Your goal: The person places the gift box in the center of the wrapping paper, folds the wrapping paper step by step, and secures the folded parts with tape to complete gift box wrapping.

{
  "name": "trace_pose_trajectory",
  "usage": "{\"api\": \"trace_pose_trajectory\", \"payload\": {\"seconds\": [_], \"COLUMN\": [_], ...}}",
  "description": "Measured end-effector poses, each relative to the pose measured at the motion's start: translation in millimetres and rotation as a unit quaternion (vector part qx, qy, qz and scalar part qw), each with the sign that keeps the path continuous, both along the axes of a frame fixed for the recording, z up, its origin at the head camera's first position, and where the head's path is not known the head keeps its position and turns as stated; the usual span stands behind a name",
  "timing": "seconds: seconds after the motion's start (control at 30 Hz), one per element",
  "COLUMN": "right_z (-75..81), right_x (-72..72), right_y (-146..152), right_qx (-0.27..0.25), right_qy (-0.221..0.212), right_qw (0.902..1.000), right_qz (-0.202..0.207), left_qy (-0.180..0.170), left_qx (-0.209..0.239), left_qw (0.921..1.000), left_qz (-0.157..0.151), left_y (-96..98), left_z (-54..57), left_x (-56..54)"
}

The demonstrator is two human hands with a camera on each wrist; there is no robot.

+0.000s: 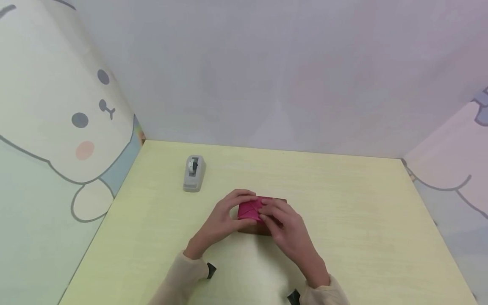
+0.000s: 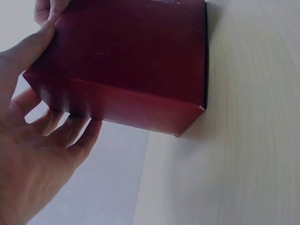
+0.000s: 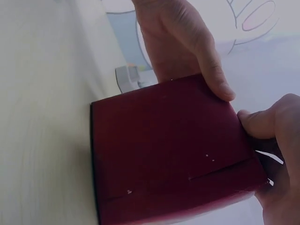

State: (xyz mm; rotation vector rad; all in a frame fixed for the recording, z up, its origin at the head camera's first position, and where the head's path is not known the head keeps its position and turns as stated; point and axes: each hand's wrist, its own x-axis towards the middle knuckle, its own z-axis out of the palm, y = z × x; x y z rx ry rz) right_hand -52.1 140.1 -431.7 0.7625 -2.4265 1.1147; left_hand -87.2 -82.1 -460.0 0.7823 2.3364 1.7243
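Note:
A dark red box [image 1: 249, 230] with a pink folded top [image 1: 247, 209] stands on the table. Around its left side, my left hand [image 1: 223, 218] holds it. In the left wrist view, that hand's thumb lies at the top edge of one face of the box [image 2: 126, 51] and its fingers spread along another side. My right hand [image 1: 287, 226] has bent fingers and thumb gathered at the folded panels on top. The right wrist view shows the right thumb [image 3: 260, 123] at the upper edge of the box [image 3: 164, 145]. Right fingertips are partly hidden.
A grey tape dispenser [image 1: 194, 174] stands on the pale yellow table [image 1: 343, 203], behind and left of the box. A plain wall [image 1: 267, 84] rises along the back, with cartoon-printed panels [image 1: 57, 118] at the sides.

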Motion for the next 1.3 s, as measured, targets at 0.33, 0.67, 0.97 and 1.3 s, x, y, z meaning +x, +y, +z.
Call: {"api": "trace_pose_trajectory", "payload": {"seconds": [0.33, 0.67, 0.97, 1.3], "right_z": [-6.3, -16.8, -24.4, -21.6], "right_x": [8.1, 9.6, 7.8, 7.9], "right_y": [9, 10, 8, 13], "right_qx": [0.057, 0.01, -0.021, -0.002], "right_qy": [0.05, 0.074, 0.114, 0.091], "right_qw": [0.9971, 0.9972, 0.9933, 0.9957], "right_qz": [0.008, 0.011, -0.01, -0.019], "left_qy": [0.072, 0.265, 0.359, 0.372], "left_qx": [-0.052, -0.101, -0.126, -0.134], "left_qw": [0.9957, 0.9579, 0.9234, 0.9166], "left_qz": [0.023, 0.047, 0.052, 0.059], "left_y": [0.6, 1.4, 3.5, 3.8], "left_z": [0.4, 1.4, 7.7, 6.3], "left_x": [3.3, 7.6, 7.5, 9.9]}}
